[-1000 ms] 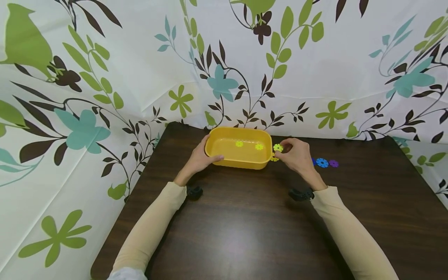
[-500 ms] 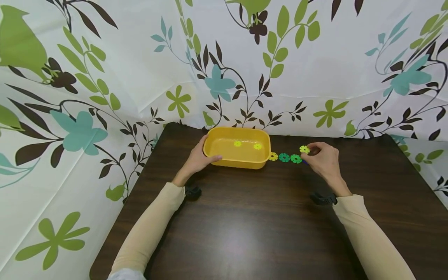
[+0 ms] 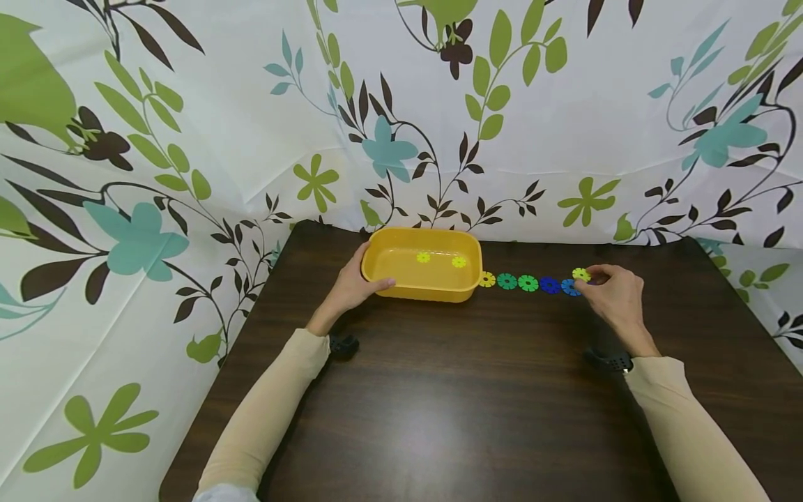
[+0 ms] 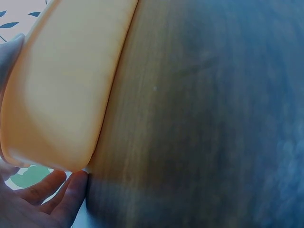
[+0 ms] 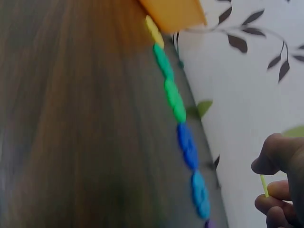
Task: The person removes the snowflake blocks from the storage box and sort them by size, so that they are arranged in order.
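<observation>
Fingers of the left hand hold the left end of the yellow tray, thumb over its near-left corner, the arm slanting in from the surface's near-left side; a steady, modest hold should stop the tray shifting. It stands close to the far edge of the table, left of the middle, with two yellow-green discs inside. From the tray's right end, parallel to that far edge, runs a row: yellow disc, dark green disc, bright green disc, dark blue disc, light blue disc, then purple disc, largely hidden. Above this right end, the right hand pinches a thin yellow-green disc between thumb and fingertips; its exact tilt I cannot tell. Gripping near the rim seems sound; any lowering is probably best done slowly, flattening the disc before release and holding the knuckles off the row. The right arm slants inward from the near-right side, wrist low.
</observation>
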The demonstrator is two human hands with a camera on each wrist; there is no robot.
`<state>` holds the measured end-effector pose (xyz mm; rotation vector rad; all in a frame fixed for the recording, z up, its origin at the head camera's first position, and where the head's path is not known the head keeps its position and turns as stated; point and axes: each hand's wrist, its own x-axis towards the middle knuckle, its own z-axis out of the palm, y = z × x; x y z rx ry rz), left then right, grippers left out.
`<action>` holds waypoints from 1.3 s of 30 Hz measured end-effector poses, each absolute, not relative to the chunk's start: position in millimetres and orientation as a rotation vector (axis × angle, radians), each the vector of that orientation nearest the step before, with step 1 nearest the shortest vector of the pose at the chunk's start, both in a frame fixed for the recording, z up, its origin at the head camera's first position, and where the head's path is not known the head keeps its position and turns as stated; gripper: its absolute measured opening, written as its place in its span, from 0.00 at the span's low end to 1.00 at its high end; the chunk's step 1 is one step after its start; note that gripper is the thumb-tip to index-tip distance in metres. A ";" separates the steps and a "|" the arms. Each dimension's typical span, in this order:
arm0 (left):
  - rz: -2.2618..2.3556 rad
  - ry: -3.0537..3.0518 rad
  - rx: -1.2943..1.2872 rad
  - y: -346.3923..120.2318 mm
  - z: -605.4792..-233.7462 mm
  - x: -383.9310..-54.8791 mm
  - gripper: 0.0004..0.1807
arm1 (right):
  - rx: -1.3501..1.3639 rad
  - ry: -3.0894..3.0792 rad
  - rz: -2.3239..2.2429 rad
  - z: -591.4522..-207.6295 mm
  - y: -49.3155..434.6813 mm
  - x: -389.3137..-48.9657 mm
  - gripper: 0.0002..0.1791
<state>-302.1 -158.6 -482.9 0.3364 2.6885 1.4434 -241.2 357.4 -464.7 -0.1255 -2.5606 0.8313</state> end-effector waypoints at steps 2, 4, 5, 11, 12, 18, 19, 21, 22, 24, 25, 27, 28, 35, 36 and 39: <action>1.446 2.687 0.340 -158.5 -482.9 -302.2 0.64 | -0.151 -2.576 0.812 -468.9 365.8 -241.0 0.21; 1.448 2.686 0.344 -158.6 -482.9 -302.3 0.64 | -0.174 -2.594 0.796 -472.1 373.8 -241.3 0.22; 1.449 2.686 0.346 -158.6 -482.9 -302.4 0.64 | -0.185 -2.602 0.791 -473.3 377.4 -241.6 0.22; 1.451 2.685 0.356 -158.7 -482.9 -302.2 0.64 | -0.249 -2.659 0.770 -478.8 395.9 -243.5 0.23; 1.448 2.686 0.358 -158.8 -483.1 -302.2 0.64 | -0.256 -2.666 0.762 -479.8 398.5 -243.6 0.23; 1.451 2.682 0.347 -159.2 -483.0 -301.6 0.64 | -0.281 -2.699 0.731 -485.6 411.7 -242.6 0.22; 1.455 2.680 0.343 -159.2 -482.6 -301.4 0.64 | -0.282 -2.702 0.730 -486.3 413.5 -242.5 0.22; 1.464 2.677 0.337 -159.0 -481.5 -301.2 0.64 | -0.279 -2.702 0.731 -487.3 416.4 -242.7 0.22; 1.464 2.678 0.337 -159.0 -481.5 -301.5 0.64 | -0.278 -2.705 0.731 -487.3 417.4 -242.9 0.22; 1.463 2.679 0.338 -158.8 -481.3 -301.8 0.63 | -0.279 -2.711 0.728 -486.7 418.7 -243.7 0.22; 1.466 2.677 0.339 -158.5 -481.1 -302.0 0.63 | -0.287 -2.719 0.735 -485.9 419.2 -244.2 0.22; 1.472 2.674 0.347 -158.2 -480.8 -302.2 0.63 | -0.311 -2.745 0.748 -483.8 420.2 -245.5 0.22; 1.473 2.674 0.350 -158.2 -480.9 -302.4 0.63 | -0.327 -2.761 0.758 -482.3 420.5 -246.2 0.22; 1.490 2.668 0.366 -157.6 -481.2 -303.1 0.62 | -0.430 -2.865 0.818 -474.2 425.4 -249.8 0.24; 1.491 2.667 0.369 -157.7 -481.4 -303.0 0.62 | -0.439 -2.874 0.824 -473.8 425.9 -249.8 0.24; 1.487 2.664 0.377 -157.8 -481.8 -302.6 0.62 | -0.450 -2.887 0.835 -473.3 427.0 -249.0 0.25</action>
